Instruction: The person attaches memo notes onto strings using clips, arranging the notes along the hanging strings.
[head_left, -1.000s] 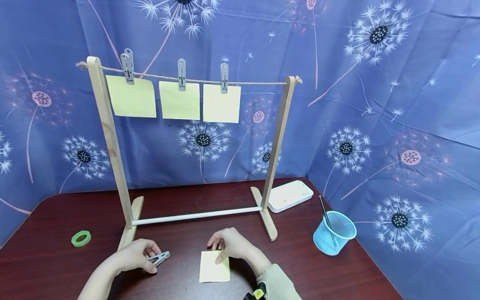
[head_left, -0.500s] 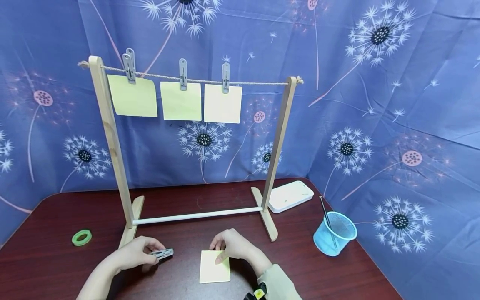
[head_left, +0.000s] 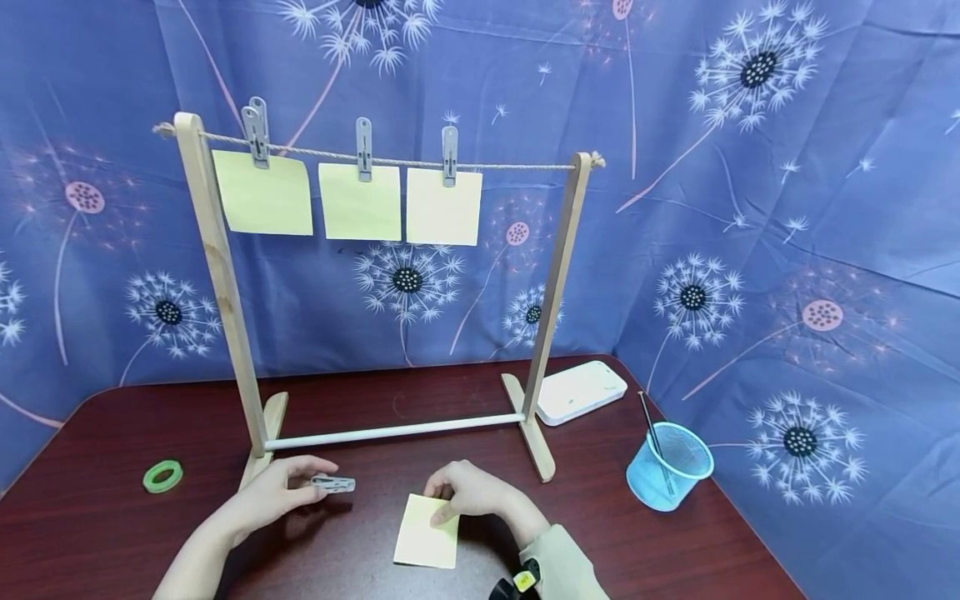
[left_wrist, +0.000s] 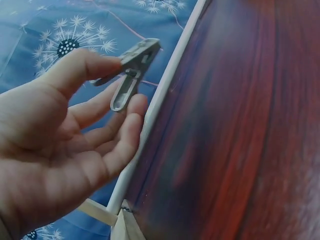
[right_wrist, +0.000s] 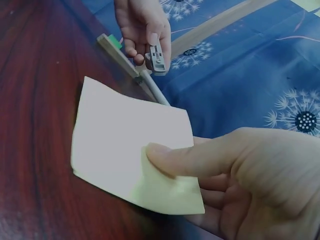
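Observation:
Between thumb and fingers my left hand [head_left: 262, 500] pinches a grey clothespin [head_left: 333, 483], its tip pointing right. The left wrist view shows the clothespin [left_wrist: 131, 72] with its handles spread between thumb and fingers. My right hand [head_left: 476, 493] holds a yellow sticky note [head_left: 426, 533] by its upper right edge, thumb on top and fingers behind. In the right wrist view the note [right_wrist: 120, 145] is slightly bent. Three similar notes, one of them the right-hand note [head_left: 443, 212], hang from a rope [head_left: 525, 167], each under a grey clothespin [head_left: 363, 150].
The rope spans a wooden frame [head_left: 555, 283] with a white crossbar [head_left: 393, 432]. A green tape roll [head_left: 162, 477] lies at the left. To the right are a white box [head_left: 581, 392] and a blue mesh cup [head_left: 670, 467] holding a dark stick.
My left hand has moved up and right, and the clothespin has turned to nearly level. The note in my right hand has tilted, its lower edge swinging slightly left.

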